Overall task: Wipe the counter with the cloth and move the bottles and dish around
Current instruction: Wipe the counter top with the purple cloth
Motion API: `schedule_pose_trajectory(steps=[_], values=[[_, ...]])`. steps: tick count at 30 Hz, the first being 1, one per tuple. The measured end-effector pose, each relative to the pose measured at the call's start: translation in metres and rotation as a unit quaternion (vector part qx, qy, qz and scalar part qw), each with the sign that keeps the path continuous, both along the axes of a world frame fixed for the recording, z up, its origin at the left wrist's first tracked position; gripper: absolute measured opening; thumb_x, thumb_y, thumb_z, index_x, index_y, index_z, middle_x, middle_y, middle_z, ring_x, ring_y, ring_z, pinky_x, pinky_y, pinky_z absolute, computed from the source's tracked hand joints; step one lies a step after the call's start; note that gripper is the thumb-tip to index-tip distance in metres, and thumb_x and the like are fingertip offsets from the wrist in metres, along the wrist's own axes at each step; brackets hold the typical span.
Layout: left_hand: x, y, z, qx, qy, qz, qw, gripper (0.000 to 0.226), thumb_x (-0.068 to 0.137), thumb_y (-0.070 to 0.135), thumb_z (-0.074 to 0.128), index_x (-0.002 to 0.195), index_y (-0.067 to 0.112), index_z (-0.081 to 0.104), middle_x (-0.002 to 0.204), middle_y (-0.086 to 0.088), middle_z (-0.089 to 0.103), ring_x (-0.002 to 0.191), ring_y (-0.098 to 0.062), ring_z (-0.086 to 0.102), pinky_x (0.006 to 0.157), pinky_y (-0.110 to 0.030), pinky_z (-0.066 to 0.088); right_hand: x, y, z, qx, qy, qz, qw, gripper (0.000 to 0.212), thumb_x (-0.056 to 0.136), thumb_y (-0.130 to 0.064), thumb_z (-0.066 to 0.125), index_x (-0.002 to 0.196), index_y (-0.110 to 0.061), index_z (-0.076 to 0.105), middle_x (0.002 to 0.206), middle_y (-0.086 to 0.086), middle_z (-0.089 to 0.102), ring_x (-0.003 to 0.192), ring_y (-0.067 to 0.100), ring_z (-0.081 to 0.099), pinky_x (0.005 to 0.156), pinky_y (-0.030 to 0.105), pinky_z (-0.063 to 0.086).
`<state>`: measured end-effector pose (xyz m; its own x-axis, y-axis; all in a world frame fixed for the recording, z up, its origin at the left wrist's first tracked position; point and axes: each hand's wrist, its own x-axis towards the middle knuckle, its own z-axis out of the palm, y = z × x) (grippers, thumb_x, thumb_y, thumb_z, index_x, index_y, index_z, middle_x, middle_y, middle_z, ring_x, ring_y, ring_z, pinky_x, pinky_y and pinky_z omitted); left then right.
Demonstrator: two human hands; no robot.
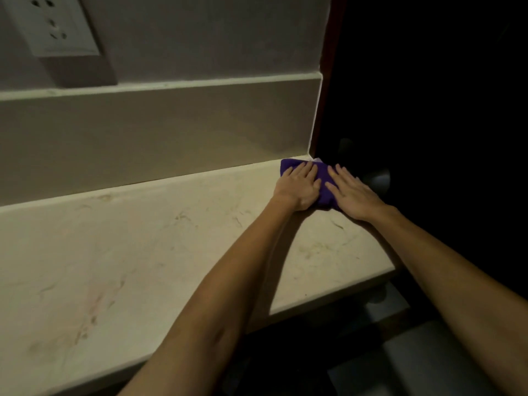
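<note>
With both palms flat, left hand (298,185) and right hand (350,192) press the purple cloth (324,182), fingers straight, gripping nothing. Cloth sits under both hands at the counter's (143,252) far right corner, against the backsplash (157,132). All unwiped surface lies left and toward the body, so the stroke likely goes left; left hand leads. No bottles or dish in view.
</note>
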<state>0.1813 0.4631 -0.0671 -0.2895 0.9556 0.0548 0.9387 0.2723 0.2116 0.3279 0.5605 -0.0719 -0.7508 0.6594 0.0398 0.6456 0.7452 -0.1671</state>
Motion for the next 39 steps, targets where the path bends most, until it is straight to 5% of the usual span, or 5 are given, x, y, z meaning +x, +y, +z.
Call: schedule_pose_trajectory(steps=[10,28,32,39], values=[[-0.059,-0.134,0.004,0.005,0.017,0.019,1.000,0.059,0.111,0.039,0.019,0.165,0.014,0.021,0.172,-0.005,0.019,0.158,-0.020,0.019,0.128,-0.039,0.016,-0.058,-0.110,0.002,0.015,-0.001,0.087,0.996,0.069,0.107,-0.056,0.009,0.167,-0.022,0.006,0.175,-0.001,0.001,0.161,0.014,-0.001,0.131,0.041,0.002],[-0.215,-0.633,-0.002,-0.016,0.019,0.302,0.953,0.055,0.112,0.040,0.021,0.165,0.027,0.015,0.172,0.006,0.014,0.157,-0.009,0.018,0.127,-0.034,0.013,-0.292,-0.541,-0.006,-0.030,0.046,0.376,0.925,0.073,0.106,-0.059,0.019,0.166,-0.017,0.014,0.174,0.007,0.010,0.161,0.024,0.007,0.130,0.043,0.004],[-0.211,-0.664,-0.006,-0.016,0.023,0.318,0.948,0.055,0.110,0.046,0.018,0.163,0.033,0.012,0.172,0.009,0.012,0.156,-0.008,0.018,0.128,-0.044,0.018,-0.292,-0.566,-0.011,-0.025,0.045,0.400,0.915,0.073,0.107,-0.058,0.020,0.166,-0.016,0.014,0.174,0.008,0.010,0.161,0.024,0.007,0.130,0.044,0.005],[-0.157,-0.646,-0.012,-0.023,0.075,0.357,0.931,0.067,0.107,0.046,0.008,0.163,0.012,0.021,0.171,-0.006,0.020,0.157,-0.018,0.022,0.127,-0.043,0.018,-0.258,-0.549,-0.016,-0.028,0.073,0.434,0.897,0.071,0.106,-0.060,0.020,0.165,-0.020,0.018,0.174,0.004,0.015,0.160,0.021,0.011,0.130,0.043,0.009]])
